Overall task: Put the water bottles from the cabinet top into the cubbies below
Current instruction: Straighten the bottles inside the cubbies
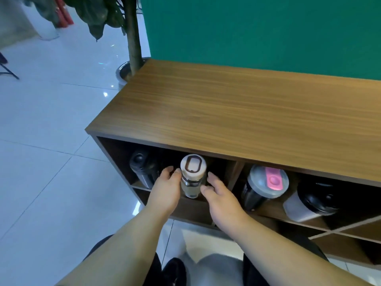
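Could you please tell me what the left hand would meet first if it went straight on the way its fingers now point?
Probably the dark back of the left cubby, passing between the black bottle and the clear bottle with the cream lid; depth is unclear.

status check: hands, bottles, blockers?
Left hand and right hand flank the clear bottle in the left cubby, grip loose. Cabinet top bare; four bottles in cubbies. Black bottle close by, nothing blocking.

Bright, even light; glare spots on the glossy white tiled floor [51,120] at left; dim cubbies; wide-angle bending and softness at frame edges.
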`<action>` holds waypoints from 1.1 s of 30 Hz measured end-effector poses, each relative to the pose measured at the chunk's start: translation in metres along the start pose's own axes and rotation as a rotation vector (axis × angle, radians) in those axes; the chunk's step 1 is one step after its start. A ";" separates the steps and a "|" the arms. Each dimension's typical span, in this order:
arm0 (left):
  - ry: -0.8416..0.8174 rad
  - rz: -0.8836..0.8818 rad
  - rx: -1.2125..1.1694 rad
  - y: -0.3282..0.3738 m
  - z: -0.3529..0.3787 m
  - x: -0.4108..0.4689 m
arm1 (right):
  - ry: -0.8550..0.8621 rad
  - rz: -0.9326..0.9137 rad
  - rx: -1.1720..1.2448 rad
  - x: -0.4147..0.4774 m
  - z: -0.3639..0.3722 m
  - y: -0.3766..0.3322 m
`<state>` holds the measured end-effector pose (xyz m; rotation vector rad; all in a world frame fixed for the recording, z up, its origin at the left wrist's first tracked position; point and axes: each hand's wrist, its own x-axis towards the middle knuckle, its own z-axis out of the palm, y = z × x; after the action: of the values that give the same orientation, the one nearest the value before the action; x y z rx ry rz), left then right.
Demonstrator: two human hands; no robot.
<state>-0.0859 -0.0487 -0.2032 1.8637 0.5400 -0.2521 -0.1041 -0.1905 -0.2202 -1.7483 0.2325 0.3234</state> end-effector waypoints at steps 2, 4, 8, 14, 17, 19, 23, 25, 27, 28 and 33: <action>-0.038 0.009 -0.011 0.003 0.000 0.006 | 0.061 -0.027 -0.005 0.013 0.008 0.004; -0.066 0.034 0.008 0.004 0.001 0.010 | 0.095 -0.054 0.001 0.024 0.010 0.003; -0.139 0.076 0.036 0.000 0.004 0.015 | 0.146 -0.053 0.029 0.036 0.011 0.001; -0.143 0.097 0.014 -0.001 0.006 0.013 | 0.181 -0.050 -0.024 0.048 0.017 0.011; -0.137 0.093 0.015 0.001 0.006 0.012 | 0.169 -0.041 -0.026 0.047 0.017 0.011; -0.132 0.076 0.021 0.003 0.006 0.010 | 0.151 -0.042 -0.035 0.045 0.017 0.010; -0.093 -0.011 0.026 0.010 -0.002 0.006 | 0.165 -0.135 -0.163 0.029 0.013 -0.001; -0.078 0.002 0.012 0.010 -0.014 0.002 | 0.154 -0.276 -0.286 0.015 0.012 -0.011; -0.045 0.022 -0.029 0.006 -0.031 -0.005 | 0.074 -0.361 -0.368 0.004 0.016 -0.020; -0.010 0.003 -0.068 0.002 -0.041 -0.006 | 0.019 -0.362 -0.370 -0.001 0.020 -0.026; 0.216 -0.157 -0.237 -0.015 -0.086 0.003 | -0.164 -0.240 -0.150 -0.005 0.062 -0.044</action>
<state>-0.0984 0.0367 -0.1866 1.6293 0.8302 -0.0855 -0.0998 -0.1209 -0.1893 -1.8635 -0.1225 0.3137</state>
